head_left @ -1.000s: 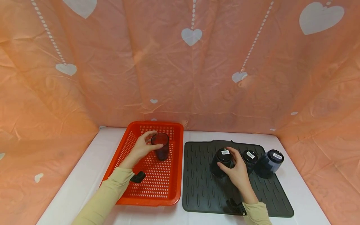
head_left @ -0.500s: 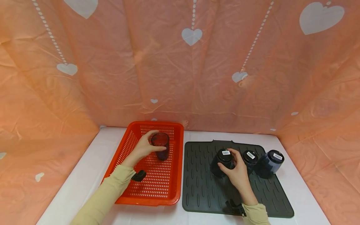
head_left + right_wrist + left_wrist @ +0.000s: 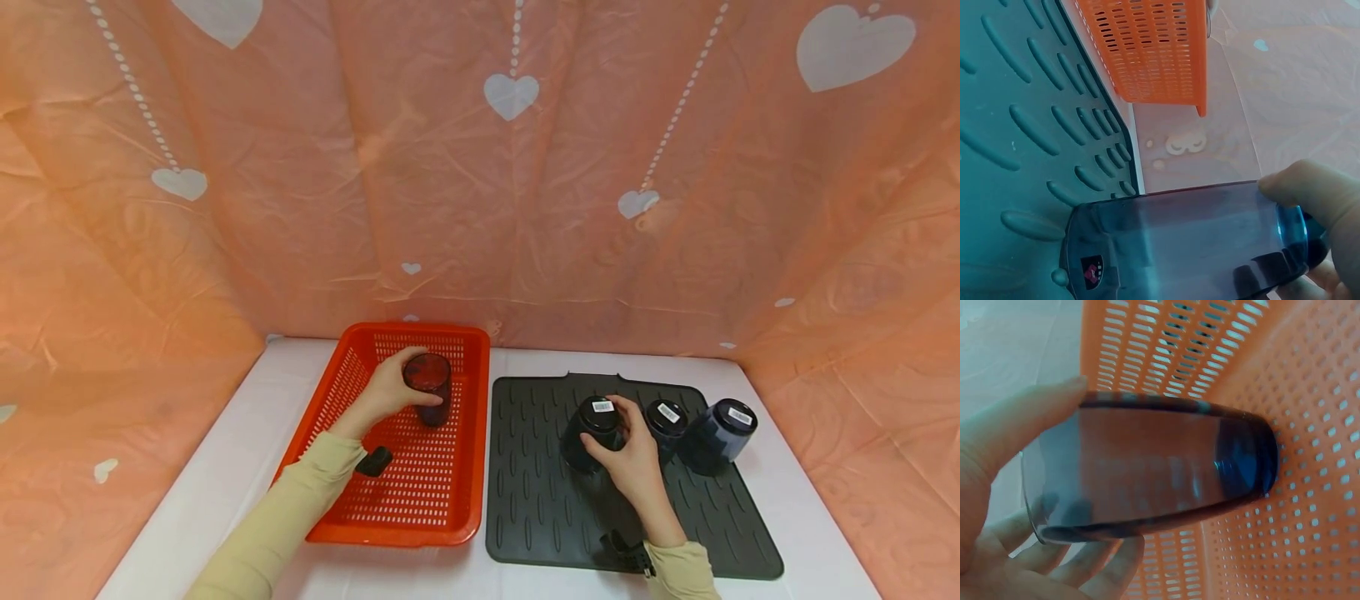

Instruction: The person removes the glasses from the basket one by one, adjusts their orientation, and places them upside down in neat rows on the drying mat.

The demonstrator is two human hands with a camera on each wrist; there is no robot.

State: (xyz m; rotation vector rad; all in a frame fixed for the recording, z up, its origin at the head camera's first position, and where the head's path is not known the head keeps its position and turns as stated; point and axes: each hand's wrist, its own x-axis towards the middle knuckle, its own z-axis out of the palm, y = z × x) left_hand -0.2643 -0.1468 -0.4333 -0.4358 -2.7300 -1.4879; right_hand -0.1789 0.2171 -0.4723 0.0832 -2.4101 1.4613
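Observation:
Inside the red-orange basket [image 3: 467, 467], a dark, see-through drinking glass [image 3: 432, 414] stands with its mouth up. My left hand [image 3: 384, 393] grips it near the rim, thumb on one side and fingers on the other. In the left wrist view the glass's thick blue base [image 3: 1250, 456] meets the basket floor. On the dark ribbed drying mat [image 3: 532, 500], another dark glass [image 3: 579, 450] is upside down, a white label on its base. My right hand [image 3: 637, 462] holds it by the base end. Its rim touches the mat in the right wrist view.
Two more upside-down dark glasses, one in the middle [image 3: 667, 421] and one at the right [image 3: 712, 442], stand on the mat's right side. A white tabletop [image 3: 292, 358] lies under basket and mat. An orange sheet with hearts [image 3: 450, 208] hangs behind.
My left hand has edged slightly right around its glass, and its thumb sits a little lower along the side. My right hand and its glass look almost unmoved.

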